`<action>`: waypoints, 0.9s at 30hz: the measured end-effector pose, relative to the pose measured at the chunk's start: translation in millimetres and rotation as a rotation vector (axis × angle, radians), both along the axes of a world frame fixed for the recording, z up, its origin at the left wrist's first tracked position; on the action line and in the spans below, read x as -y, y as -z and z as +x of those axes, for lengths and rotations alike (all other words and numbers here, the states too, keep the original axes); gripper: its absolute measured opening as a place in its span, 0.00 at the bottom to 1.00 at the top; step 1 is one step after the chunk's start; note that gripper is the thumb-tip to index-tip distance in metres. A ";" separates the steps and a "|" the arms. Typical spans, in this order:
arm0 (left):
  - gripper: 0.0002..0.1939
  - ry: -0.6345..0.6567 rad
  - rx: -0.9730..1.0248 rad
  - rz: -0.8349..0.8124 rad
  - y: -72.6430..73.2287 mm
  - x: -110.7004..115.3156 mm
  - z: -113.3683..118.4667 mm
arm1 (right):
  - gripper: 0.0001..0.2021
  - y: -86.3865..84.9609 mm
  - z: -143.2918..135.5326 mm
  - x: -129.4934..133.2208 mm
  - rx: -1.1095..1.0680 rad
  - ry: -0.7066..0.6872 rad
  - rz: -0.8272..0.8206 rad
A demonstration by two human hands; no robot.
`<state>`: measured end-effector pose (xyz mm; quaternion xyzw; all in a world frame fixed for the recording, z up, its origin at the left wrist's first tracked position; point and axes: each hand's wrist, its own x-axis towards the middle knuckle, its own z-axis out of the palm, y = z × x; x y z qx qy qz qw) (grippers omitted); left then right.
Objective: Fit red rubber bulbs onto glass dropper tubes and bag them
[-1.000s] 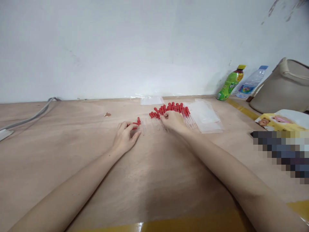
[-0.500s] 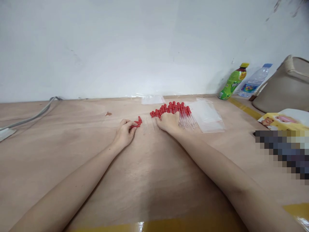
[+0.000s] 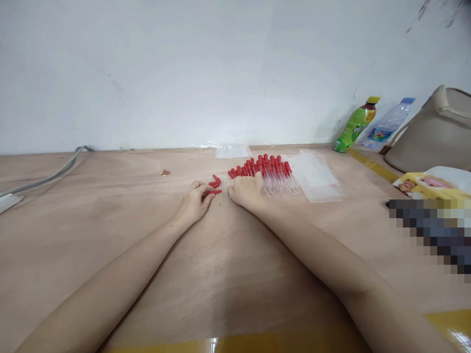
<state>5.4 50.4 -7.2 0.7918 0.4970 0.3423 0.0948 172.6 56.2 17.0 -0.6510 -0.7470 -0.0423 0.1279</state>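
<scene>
My left hand (image 3: 196, 202) pinches a red rubber bulb (image 3: 214, 191) between thumb and fingertips, with its end pointing right. A few loose red bulbs (image 3: 214, 184) lie just beyond those fingertips. Several clear thin tubes (image 3: 224, 191) lie side by side between my two hands. Close at their right side, my right hand (image 3: 246, 190) is curled low on the table. Its fingertips are mostly hidden, so what they grip cannot be seen. Behind and right of it lies a fanned row of droppers (image 3: 272, 169), red bulbs away from me and clear stems toward me.
Clear plastic bags (image 3: 318, 176) lie right of the droppers, another (image 3: 231, 151) by the wall. A green bottle (image 3: 356, 125), a water bottle (image 3: 390, 122) and a grey-beige bag (image 3: 430, 132) stand back right. A grey cable (image 3: 55, 179) runs at left. Yellow tape (image 3: 257, 343) lines the front edge.
My right hand has shifted left, and the clear tubes now lie closer together. The red bulb in my left hand has moved slightly right. More droppers show behind my right hand.
</scene>
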 end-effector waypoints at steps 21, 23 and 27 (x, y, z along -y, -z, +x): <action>0.12 0.259 -0.041 0.137 -7.1 33.4 11.5 | 0.12 32.3 66.8 51.4 -0.308 -0.451 0.282; 0.12 0.260 -0.026 0.119 -6.6 32.9 11.6 | 0.12 29.4 66.1 53.1 -0.294 -0.472 0.259; 0.12 0.260 0.022 0.093 -4.9 31.5 11.1 | 0.11 23.8 62.1 54.3 -0.267 -0.492 0.243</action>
